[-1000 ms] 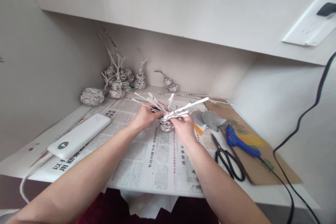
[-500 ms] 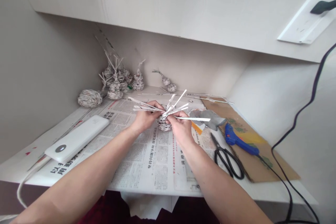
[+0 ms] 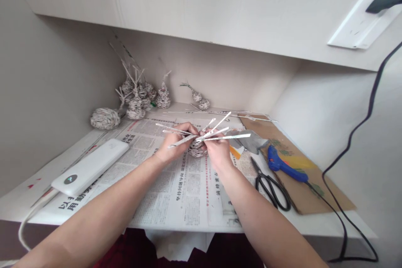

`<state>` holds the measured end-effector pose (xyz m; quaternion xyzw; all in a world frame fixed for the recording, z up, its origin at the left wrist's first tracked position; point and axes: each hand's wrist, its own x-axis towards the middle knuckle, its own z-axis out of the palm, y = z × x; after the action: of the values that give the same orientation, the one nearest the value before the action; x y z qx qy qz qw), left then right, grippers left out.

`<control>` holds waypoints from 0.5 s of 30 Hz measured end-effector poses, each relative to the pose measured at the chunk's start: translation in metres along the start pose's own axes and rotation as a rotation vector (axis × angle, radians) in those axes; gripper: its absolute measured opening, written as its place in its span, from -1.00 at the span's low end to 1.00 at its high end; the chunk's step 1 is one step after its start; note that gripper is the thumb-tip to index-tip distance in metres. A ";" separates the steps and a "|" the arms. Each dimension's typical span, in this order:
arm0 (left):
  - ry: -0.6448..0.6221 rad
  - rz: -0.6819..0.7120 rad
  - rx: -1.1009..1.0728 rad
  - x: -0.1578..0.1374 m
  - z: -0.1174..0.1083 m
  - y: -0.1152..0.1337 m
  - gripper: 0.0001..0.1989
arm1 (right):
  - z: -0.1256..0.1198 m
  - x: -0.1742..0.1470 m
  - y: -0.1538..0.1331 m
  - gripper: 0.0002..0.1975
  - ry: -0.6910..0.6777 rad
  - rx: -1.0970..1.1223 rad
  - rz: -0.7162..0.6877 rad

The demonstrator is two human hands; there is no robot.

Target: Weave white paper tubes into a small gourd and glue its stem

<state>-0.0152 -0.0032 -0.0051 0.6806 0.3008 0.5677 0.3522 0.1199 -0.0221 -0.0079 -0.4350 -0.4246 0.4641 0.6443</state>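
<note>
Between my two hands is a small round woven paper gourd (image 3: 197, 150), its rolled-paper strips fanning out from the top to both sides. My left hand (image 3: 178, 140) is closed around its left side, fingers at the base of the strips. On the other side, my right hand (image 3: 217, 146) pinches the strips near the top. The fingertips of both hands are partly hidden by strips. The gourd is just over the newspaper (image 3: 163, 192); whether it touches the paper I cannot tell.
Several woven gourds (image 3: 135, 106) stand at the back left, beside a woven ball (image 3: 105, 118). A white power bank (image 3: 91, 167) lies left. To the right are black scissors (image 3: 270, 186) and a blue glue gun (image 3: 284, 167) on cardboard (image 3: 317, 197), with a black cable (image 3: 348, 142).
The strips have shifted: one on the left now points down and left across my left hand. My right fingers have moved in behind the strips. The view has tilted slightly.
</note>
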 end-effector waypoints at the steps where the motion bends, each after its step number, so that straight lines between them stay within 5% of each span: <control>1: 0.005 -0.001 0.007 0.000 0.000 0.001 -0.87 | 0.000 0.000 0.001 -0.82 0.006 0.004 -0.018; 9: 0.050 -0.045 0.225 0.002 -0.006 0.015 -0.93 | -0.001 -0.004 -0.002 -0.88 -0.061 -0.043 -0.096; 15: 0.051 0.072 0.407 0.005 -0.010 0.012 -0.86 | -0.006 -0.001 -0.006 -0.88 -0.141 -0.150 -0.140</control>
<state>-0.0240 -0.0050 0.0084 0.7335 0.3936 0.5243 0.1791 0.1266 -0.0249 -0.0040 -0.4175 -0.5317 0.4142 0.6095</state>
